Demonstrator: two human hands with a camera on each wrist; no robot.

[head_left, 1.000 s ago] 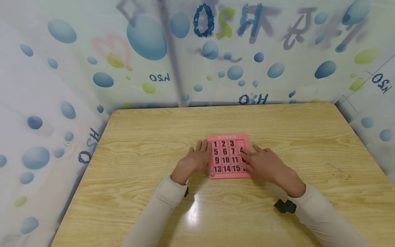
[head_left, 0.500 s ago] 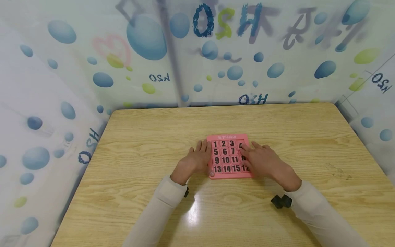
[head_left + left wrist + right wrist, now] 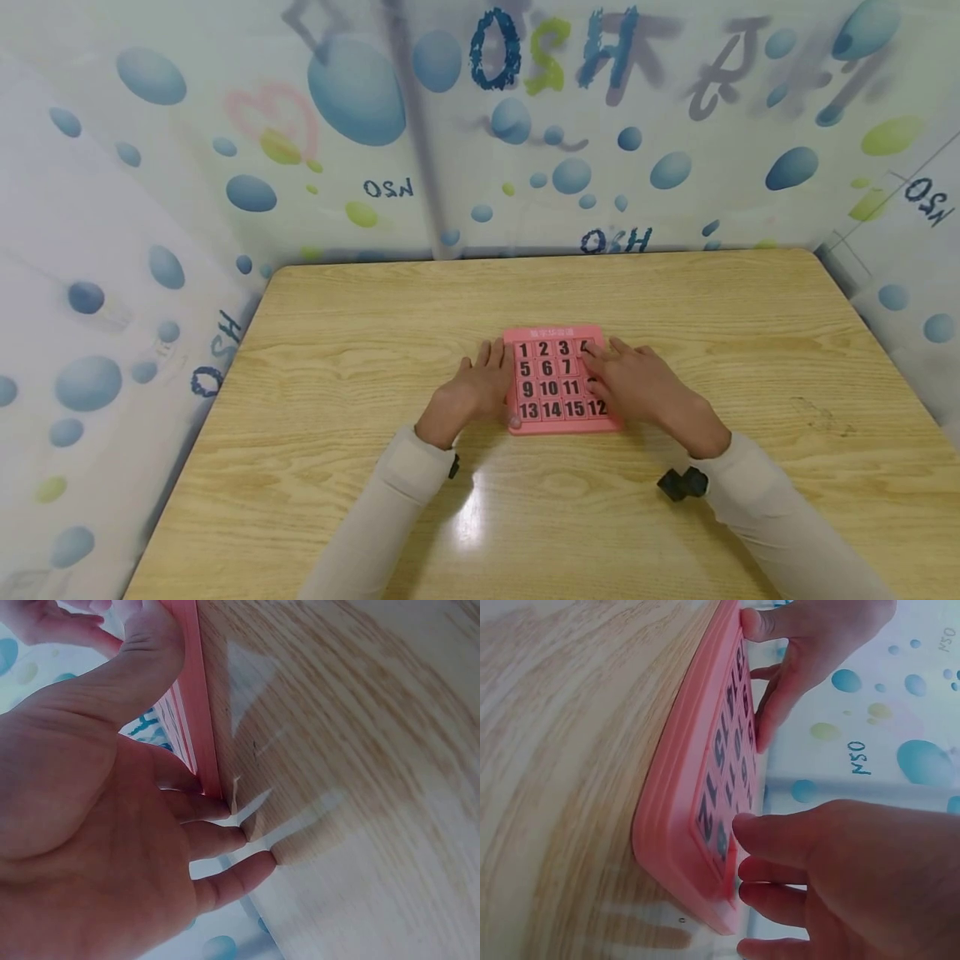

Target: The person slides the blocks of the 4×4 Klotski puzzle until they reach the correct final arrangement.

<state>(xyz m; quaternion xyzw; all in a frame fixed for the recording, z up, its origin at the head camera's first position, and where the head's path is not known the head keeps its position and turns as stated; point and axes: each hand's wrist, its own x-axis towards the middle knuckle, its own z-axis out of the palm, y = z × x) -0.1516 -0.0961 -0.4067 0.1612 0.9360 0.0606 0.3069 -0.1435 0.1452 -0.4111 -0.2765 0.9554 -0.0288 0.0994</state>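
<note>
A pink number sliding puzzle (image 3: 562,427) lies flat on the wooden table. My left hand (image 3: 476,390) rests along its left side, fingers extended and thumb on the near left corner; in the left wrist view several fingertips meet the tabletop beside the pink edge. With its fingers stretched over the right-hand column, my right hand (image 3: 641,387) touches the 4 tile (image 3: 584,345) in the top row. Its thumb is close over the 8 tile (image 3: 721,838), in the right wrist view. The 12 tile (image 3: 597,407) sits at the near right corner. Fingers partly hide the column between 4 and 8.
The wooden table (image 3: 360,333) extends around the puzzle on every side. A wall covering (image 3: 465,150) with blue and green drops and lettering stands behind the far edge. A small black device (image 3: 682,483) hangs at the right wrist.
The 4 tile has slid away from me, from the second row into the top row, under my right fingers. The right hand shifted slightly forward, uncovering the 12 tile; the left stayed still.
</note>
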